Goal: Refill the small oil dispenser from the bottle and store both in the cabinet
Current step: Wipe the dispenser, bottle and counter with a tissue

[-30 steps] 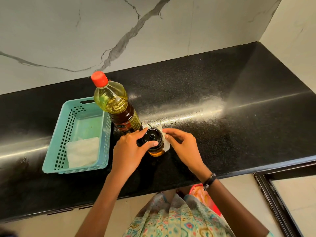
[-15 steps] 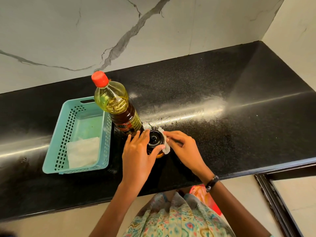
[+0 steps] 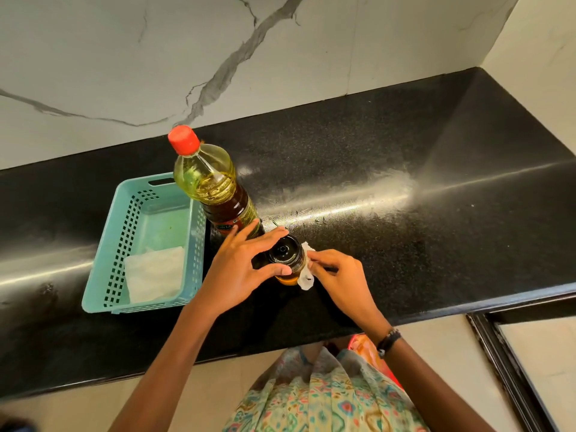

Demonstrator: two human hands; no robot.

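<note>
The small oil dispenser [image 3: 285,255], a glass jar with a black lid and amber oil inside, stands on the black counter [image 3: 405,244] near its front edge. My left hand [image 3: 240,269] grips its lid between thumb and fingers. My right hand [image 3: 339,272] pinches a white tissue [image 3: 305,277] and presses it against the dispenser's right side. The tall oil bottle [image 3: 215,191] with a red cap [image 3: 184,139] stands upright just behind my left hand.
A teal perforated basket [image 3: 124,232] sits left of the bottle with a folded white cloth [image 3: 154,277] in it. A marble-patterned wall runs along the back. A dark frame [image 3: 511,369] shows below the counter at the lower right.
My left hand has shifted its hold round the dispenser's lid, fingers now reaching further over it. My right hand has slid the tissue down the jar's right side.
</note>
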